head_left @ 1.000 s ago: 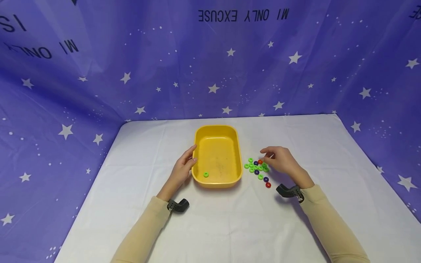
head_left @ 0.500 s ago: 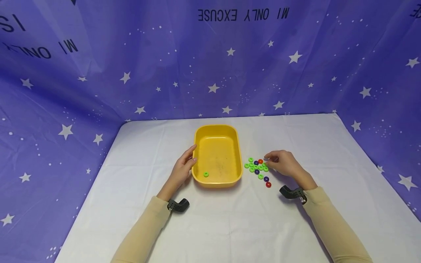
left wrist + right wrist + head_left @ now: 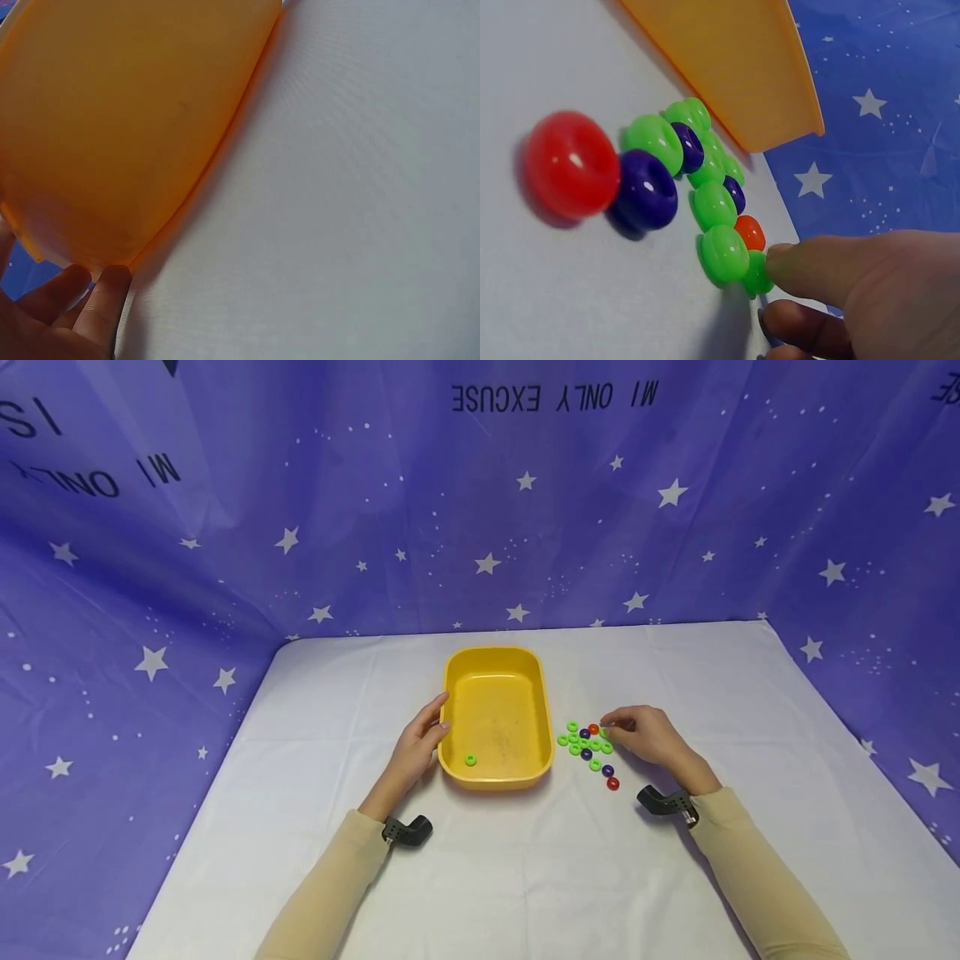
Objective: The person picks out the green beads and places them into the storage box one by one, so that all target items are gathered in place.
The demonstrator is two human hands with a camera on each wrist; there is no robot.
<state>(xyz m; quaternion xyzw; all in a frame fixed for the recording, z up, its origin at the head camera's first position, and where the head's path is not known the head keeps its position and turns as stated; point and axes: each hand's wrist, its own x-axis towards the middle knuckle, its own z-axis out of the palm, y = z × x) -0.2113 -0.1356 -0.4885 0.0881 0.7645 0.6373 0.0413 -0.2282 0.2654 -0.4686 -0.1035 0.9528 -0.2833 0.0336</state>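
Note:
A yellow plastic tub (image 3: pixel 495 783) stands on the white cloth, with one green ring (image 3: pixel 470 760) lying inside near its front left. My left hand (image 3: pixel 415 743) holds the tub's left side, thumb at the rim and fingers against the outer wall (image 3: pixel 112 150). Right of the tub lies a loose cluster of small glossy rings: green (image 3: pixel 724 255), dark purple (image 3: pixel 645 189) and red (image 3: pixel 571 165). At the cluster's right edge my right hand (image 3: pixel 645 735) pinches a green ring (image 3: pixel 757 274) between thumb and fingers; the fingers partly hide it.
A white cloth (image 3: pixel 480 877) covers the table. Behind and at the sides hangs a purple curtain (image 3: pixel 420 527) with white stars and lettering. Each wrist wears a dark camera mount (image 3: pixel 663 802).
My right hand has moved slightly right and toward me, from above the cluster to its right edge. The green ring at its fingertips has shifted a little. The left hand and tub stay put.

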